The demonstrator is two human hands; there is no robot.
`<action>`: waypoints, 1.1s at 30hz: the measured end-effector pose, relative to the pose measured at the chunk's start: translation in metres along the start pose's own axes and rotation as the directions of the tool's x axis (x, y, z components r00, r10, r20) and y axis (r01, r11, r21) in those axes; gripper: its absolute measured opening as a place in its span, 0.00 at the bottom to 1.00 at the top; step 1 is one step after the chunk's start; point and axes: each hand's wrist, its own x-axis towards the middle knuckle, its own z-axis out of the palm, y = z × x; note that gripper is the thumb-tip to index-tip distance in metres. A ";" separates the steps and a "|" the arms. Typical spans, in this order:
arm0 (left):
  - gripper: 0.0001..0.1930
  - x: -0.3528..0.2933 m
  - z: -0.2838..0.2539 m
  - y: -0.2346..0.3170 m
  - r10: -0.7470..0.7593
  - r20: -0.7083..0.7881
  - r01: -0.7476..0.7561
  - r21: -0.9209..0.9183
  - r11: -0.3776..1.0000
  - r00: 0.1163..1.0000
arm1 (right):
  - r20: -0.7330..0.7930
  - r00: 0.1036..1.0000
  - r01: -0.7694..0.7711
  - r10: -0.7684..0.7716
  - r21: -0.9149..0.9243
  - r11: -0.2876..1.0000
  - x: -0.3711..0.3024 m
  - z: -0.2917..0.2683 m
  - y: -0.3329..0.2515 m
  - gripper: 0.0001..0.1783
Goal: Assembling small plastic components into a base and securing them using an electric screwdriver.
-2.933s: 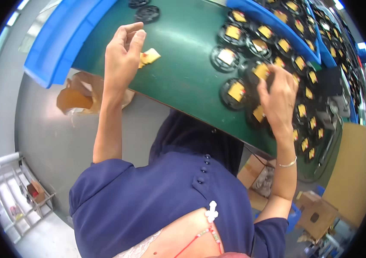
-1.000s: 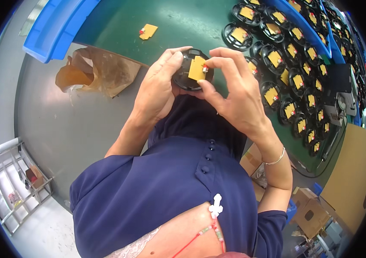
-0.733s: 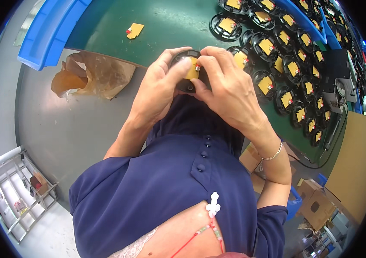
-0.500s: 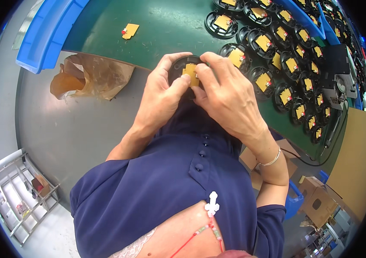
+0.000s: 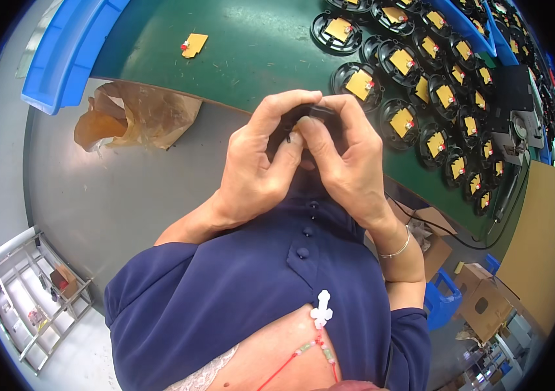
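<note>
Between both hands, in front of my chest, I hold a round black plastic housing (image 5: 324,116). My left hand (image 5: 261,163) curls round its left side, thumb pressed on the face. From the right, my right hand (image 5: 349,153) grips it too, the two thumbs meeting near its middle. My fingers and thumbs hide most of the face, and the yellow board seen in it earlier is nearly covered. One loose yellow board (image 5: 194,45) with a small red-and-white connector lies on the green table, beyond my left hand.
Several black housings with yellow boards (image 5: 400,124) spread over the right of the green table (image 5: 251,39). A blue bin (image 5: 62,62) sits at the far left, above a brown paper bag (image 5: 141,117). Right of the housings is a black-and-grey device (image 5: 518,124) with a cable.
My right hand has shifted from reaching over the board to wrapping the housing's right side. Both thumbs now press at its middle, and the housing sits slightly lower and more to the right.
</note>
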 end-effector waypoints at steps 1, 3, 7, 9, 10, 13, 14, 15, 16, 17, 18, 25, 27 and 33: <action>0.21 0.001 0.000 0.001 -0.002 -0.003 0.002 0.001 1.000 1.000 | 0.017 1.000 0.004 -0.004 -0.010 1.000 0.000 0.000 0.001 0.15; 0.20 0.008 -0.002 -0.002 -0.059 -0.024 0.058 -0.017 0.998 0.998 | -0.008 0.993 0.115 -0.115 -0.076 0.990 0.006 0.000 0.007 0.20; 0.20 0.017 -0.014 -0.007 -0.146 -0.076 0.141 -0.069 0.988 0.986 | 0.155 0.931 0.364 -0.330 -0.340 0.867 0.009 -0.008 -0.001 0.36; 0.20 0.016 -0.014 -0.010 -0.139 -0.077 0.136 -0.037 0.990 0.987 | 0.176 0.908 0.418 -0.379 -0.433 0.799 0.007 -0.005 -0.004 0.37; 0.20 0.015 -0.014 -0.011 -0.131 -0.071 0.131 -0.005 0.991 0.989 | 0.170 0.900 0.430 -0.402 -0.501 0.751 0.006 -0.003 -0.004 0.37; 0.20 0.010 -0.011 -0.011 -0.147 -0.094 0.142 -0.055 0.988 0.985 | 0.159 0.872 0.461 -0.463 -0.586 0.666 0.004 0.003 -0.002 0.36; 0.20 0.009 -0.010 -0.011 -0.148 -0.098 0.143 -0.055 0.988 0.984 | 0.149 0.885 0.441 -0.440 -0.568 0.695 0.002 0.004 -0.003 0.36; 0.18 0.009 -0.009 -0.011 -0.129 -0.130 0.121 -0.063 0.991 0.983 | 0.139 0.897 0.421 -0.419 -0.550 0.721 0.002 0.005 -0.004 0.37; 0.17 0.009 -0.008 -0.011 -0.110 -0.163 0.100 -0.070 0.993 0.980 | 0.141 0.897 0.424 -0.420 -0.550 0.720 0.003 0.006 -0.004 0.37; 0.17 0.010 -0.011 -0.009 -0.110 -0.166 0.100 -0.070 0.993 0.980 | 0.145 0.890 0.434 -0.433 -0.562 0.704 0.004 0.007 -0.004 0.35; 0.19 0.012 -0.015 -0.007 -0.122 -0.139 0.118 -0.039 0.992 0.983 | 0.148 0.881 0.446 -0.449 -0.577 0.685 0.006 0.008 -0.004 0.34; 0.36 0.031 -0.066 0.008 0.086 -0.278 -0.142 -0.188 0.972 0.957 | -0.111 0.858 0.308 -0.502 -0.671 0.675 0.026 -0.036 -0.033 0.25; 0.28 0.032 -0.090 0.010 0.157 -0.473 -0.150 0.053 0.987 0.867 | -0.332 0.860 0.206 -0.387 -0.468 0.859 0.018 -0.056 -0.030 0.28; 0.23 -0.002 -0.154 -0.002 0.066 -0.687 0.062 0.160 0.985 0.724 | -0.307 0.917 0.048 -0.255 -0.549 0.835 0.003 -0.057 -0.028 0.29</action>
